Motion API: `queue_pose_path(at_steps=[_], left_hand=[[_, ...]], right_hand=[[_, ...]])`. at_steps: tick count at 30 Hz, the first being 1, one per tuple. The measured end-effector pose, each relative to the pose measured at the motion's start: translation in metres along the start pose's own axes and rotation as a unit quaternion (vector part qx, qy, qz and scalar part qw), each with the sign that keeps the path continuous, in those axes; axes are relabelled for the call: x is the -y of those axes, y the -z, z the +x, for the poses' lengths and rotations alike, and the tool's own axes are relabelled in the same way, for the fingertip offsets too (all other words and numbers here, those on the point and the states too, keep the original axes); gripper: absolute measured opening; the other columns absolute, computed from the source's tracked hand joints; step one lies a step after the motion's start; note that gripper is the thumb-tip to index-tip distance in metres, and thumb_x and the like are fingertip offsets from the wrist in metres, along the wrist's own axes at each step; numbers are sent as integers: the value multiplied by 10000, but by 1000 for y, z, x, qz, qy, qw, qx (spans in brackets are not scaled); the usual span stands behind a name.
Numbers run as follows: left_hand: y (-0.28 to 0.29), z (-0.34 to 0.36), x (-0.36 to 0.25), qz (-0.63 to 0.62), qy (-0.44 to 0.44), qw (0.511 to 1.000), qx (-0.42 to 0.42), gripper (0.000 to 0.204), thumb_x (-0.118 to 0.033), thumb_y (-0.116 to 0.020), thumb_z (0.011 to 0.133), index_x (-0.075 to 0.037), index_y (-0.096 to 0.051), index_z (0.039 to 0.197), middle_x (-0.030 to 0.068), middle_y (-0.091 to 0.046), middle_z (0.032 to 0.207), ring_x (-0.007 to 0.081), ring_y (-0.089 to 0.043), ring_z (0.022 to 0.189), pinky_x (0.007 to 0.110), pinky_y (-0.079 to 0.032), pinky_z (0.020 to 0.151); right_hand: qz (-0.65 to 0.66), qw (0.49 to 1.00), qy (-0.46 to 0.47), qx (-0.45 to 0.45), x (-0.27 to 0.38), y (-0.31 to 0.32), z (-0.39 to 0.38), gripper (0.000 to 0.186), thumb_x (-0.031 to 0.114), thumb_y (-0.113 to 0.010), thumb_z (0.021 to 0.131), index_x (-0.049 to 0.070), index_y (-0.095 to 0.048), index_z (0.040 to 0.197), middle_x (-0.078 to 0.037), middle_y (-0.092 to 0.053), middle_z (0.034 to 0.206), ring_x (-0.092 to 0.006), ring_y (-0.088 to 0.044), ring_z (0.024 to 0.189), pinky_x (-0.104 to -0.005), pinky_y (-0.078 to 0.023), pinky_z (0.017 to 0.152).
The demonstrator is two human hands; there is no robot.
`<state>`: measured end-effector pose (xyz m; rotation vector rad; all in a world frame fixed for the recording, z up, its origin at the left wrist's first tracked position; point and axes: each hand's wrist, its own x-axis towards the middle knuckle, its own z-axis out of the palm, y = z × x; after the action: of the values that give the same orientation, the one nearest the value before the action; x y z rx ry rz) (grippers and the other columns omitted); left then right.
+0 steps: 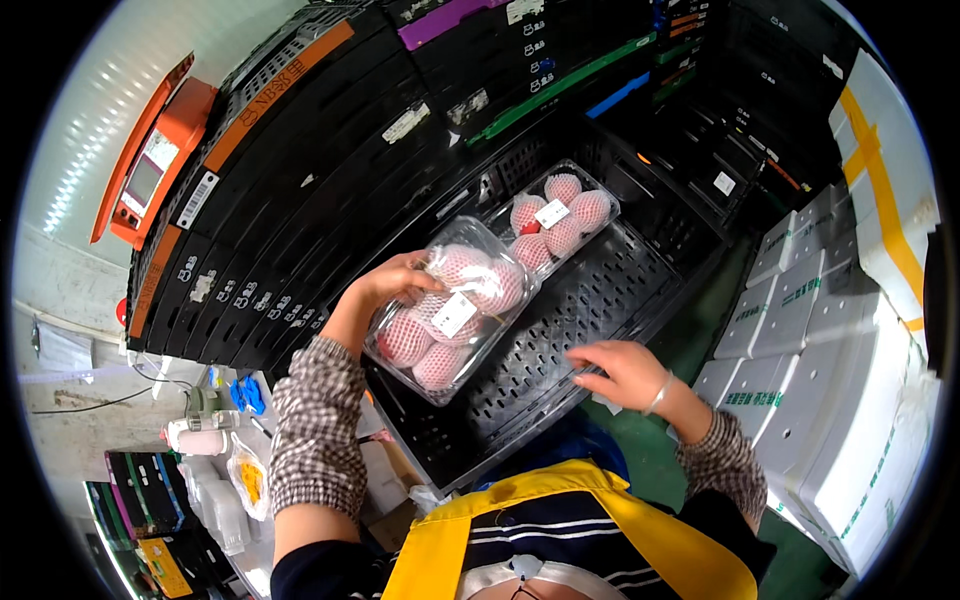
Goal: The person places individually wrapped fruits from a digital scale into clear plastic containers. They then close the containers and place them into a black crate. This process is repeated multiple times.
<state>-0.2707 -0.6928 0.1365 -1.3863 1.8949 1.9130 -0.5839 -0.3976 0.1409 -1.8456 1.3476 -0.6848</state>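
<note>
My left hand (392,282) grips the upper left edge of a clear plastic fruit box (455,312). Inside are several round reddish fruits in pink-white foam nets, with a white label on the lid. This box is tilted over the left part of a black slotted plastic crate (545,345); whether its base touches the crate I cannot tell. A second clear box of netted fruits (562,225) lies at the crate's far end. Over the crate's near right edge, my right hand (625,372) has its fingers stretched out and holds nothing.
Tall stacks of black crates (330,160) rise on the left and behind. White foam boxes (790,320) are piled on the right beside the green floor (655,470). An orange scale-like device (158,165) sits upper left. Lower left, a table holds clear containers (215,505) and blue gloves (247,394).
</note>
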Motion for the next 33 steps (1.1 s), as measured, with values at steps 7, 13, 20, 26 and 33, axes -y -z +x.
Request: queue_pose_path(at_steps=[7, 13, 20, 26, 33], left_hand=[[1, 48, 40, 237, -22, 969, -61, 633, -178, -796, 659, -64, -582, 1244, 113, -670, 1056, 261, -626, 998, 382, -521, 772], [-64, -65, 35, 406, -275, 744, -453, 274, -168, -644, 726, -91, -651, 989, 104, -644, 951, 311, -627, 889, 416, -516, 741], [-177, -288, 228, 174, -104, 609, -767, 255, -170, -711, 776, -79, -643, 1005, 111, -642, 958, 310, -624, 883, 399, -516, 758], [-401, -408, 384, 43, 293, 481, -825, 186, -139, -692, 727, -52, -667, 890, 130, -621, 823, 330, -603, 816, 420, -499, 708], [-526, -406, 416, -35, 458, 334, -823, 445, -168, -726, 678, -20, -601, 1079, 184, -521, 1129, 410, -482, 1104, 488, -390, 955]], right_hand=[[-87, 995, 38, 25, 1, 4, 14, 291, 240, -652, 842, 98, -638, 1095, -94, -657, 955, -308, -604, 910, -402, -482, 794], [-49, 988, 59, 132, 32, -4, 77, 274, 155, -694, 809, 43, -657, 1056, -116, -673, 884, -283, -657, 821, -352, -515, 733], [-77, 885, 330, 320, 188, -144, 208, 260, 127, -698, 799, 42, -655, 1041, -115, -661, 847, -279, -643, 801, -340, -511, 726], [-75, 700, 490, 514, 330, -366, 232, 339, 177, -691, 829, 48, -622, 1134, -142, -637, 1025, -292, -637, 894, -351, -509, 780], [-279, 630, 627, 363, 469, -656, 280, 529, 308, -686, 827, 42, -557, 1265, -194, -581, 1234, -343, -587, 1094, -414, -464, 948]])
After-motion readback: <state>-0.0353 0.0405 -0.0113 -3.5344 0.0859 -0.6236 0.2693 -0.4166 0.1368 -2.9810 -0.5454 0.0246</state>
